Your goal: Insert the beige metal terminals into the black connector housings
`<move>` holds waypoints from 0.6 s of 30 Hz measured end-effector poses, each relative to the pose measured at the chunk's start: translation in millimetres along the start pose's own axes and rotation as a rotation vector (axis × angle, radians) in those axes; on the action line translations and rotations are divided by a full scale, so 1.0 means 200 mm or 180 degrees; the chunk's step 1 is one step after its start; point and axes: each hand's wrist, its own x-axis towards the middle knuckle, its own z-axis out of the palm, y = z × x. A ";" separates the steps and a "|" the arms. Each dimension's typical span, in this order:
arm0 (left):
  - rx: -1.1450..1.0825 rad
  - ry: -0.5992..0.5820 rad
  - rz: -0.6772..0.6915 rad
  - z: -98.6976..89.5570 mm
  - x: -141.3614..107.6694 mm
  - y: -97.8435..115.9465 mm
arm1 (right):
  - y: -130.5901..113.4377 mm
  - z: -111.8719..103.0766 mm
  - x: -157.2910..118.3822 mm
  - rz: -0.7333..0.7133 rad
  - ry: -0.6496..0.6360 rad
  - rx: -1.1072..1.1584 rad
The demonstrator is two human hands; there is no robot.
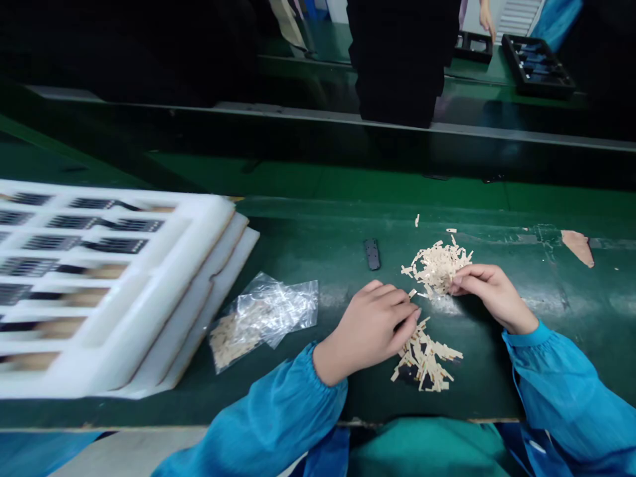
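Two heaps of small cream-coloured pieces lie on the green table: an upper heap (pixel 438 264) and a lower heap (pixel 428 364) nearer the edge. My right hand (pixel 489 288) pinches at the right side of the upper heap; what its fingertips hold is too small to name. Over the upper left of the lower heap is my left hand (pixel 375 324), its fingers curled, with a small cream piece (pixel 412 293) at the fingertips. A small black rectangular part (pixel 371 254) lies beyond my left hand. Clear plastic bags (pixel 268 311) with cream pieces inside rest left of it.
Stacked white foam trays (pixel 199 291) holding dark strip-like parts fill the left side. A torn brownish scrap (pixel 578 248) lies at the right. Across a dark gap, black frames (pixel 536 65) and another person's hand (pixel 487 18) show on a far bench.
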 end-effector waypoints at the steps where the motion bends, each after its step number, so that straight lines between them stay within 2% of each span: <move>1: -0.0053 -0.0001 -0.0081 0.00 0.01 0.00 | 0.00 0.00 0.00 -0.0062 0.0164 0.0119; 5: -0.0690 0.0048 -0.0154 0.03 0.04 0.02 | -0.01 0.01 -0.02 -0.0101 0.0238 0.0046; 9: -0.1936 0.0787 -0.0800 0.05 0.08 0.06 | -0.01 0.08 -0.06 -0.0253 -0.0029 -0.0320; 11: -0.2385 0.0880 -0.1037 0.04 0.09 0.07 | -0.01 0.11 -0.08 -0.0356 -0.0253 -0.0446; 15: -0.2645 0.0527 -0.0999 0.02 0.10 0.08 | -0.01 0.15 -0.11 -0.0489 -0.0588 -0.0676; 18: -0.2353 0.0779 -0.1004 0.02 0.09 0.08 | -0.02 0.16 -0.12 -0.0645 -0.0500 -0.0776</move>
